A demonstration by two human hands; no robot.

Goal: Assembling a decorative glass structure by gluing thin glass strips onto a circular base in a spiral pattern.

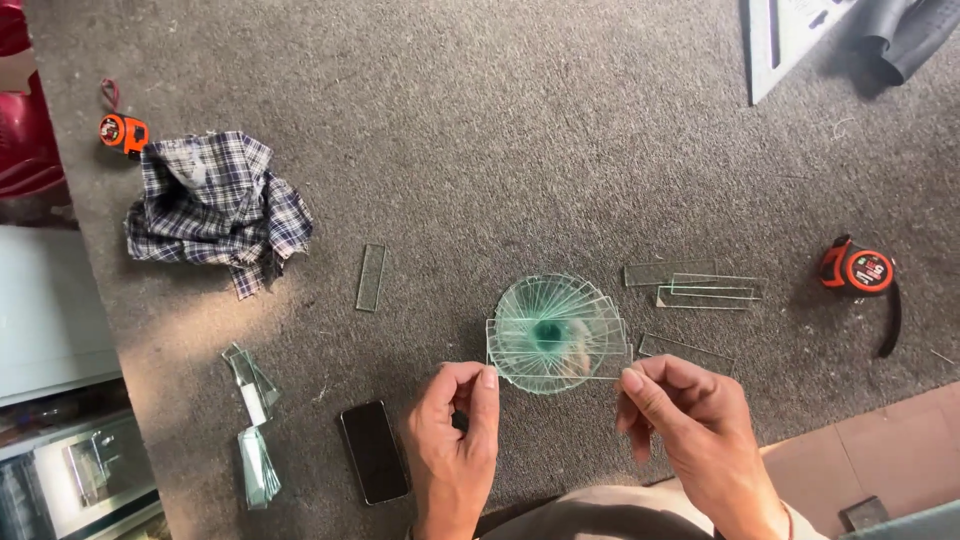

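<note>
Nearest the camera, both hands hold one clear glass strip point(556, 362) by its ends, level and crosswise, just above a fanned round stack of glass strips point(552, 330) that lies on the grey carpeted bench point(520, 150). From the left edge inward: a small orange tape measure point(122, 132) sits at the far left, touching the corner of a crumpled plaid cloth point(215, 205). Below the cloth, near the bench edge, lie two small bundles of glass strips point(255, 425), one above the other. A black phone point(374, 451) lies face up just right of them and just beside the left hand point(455, 440). Above the phone, a single glass strip point(371, 277) lies alone, roughly upright in the view. The left hand pinches the left end of the held strip between thumb and forefinger, the other fingers curled in. The fanned stack sits between and just beyond the two hands, its strips spread like spokes about a dark green centre. The right hand point(690, 425) pinches the right end of the same strip with thumb and forefinger. Right of the stack, a few loose glass strips point(700, 285) lie flat, some overlapping. Further right, well apart from them, rests a larger orange and black tape measure point(858, 270) with a dark strap
</note>
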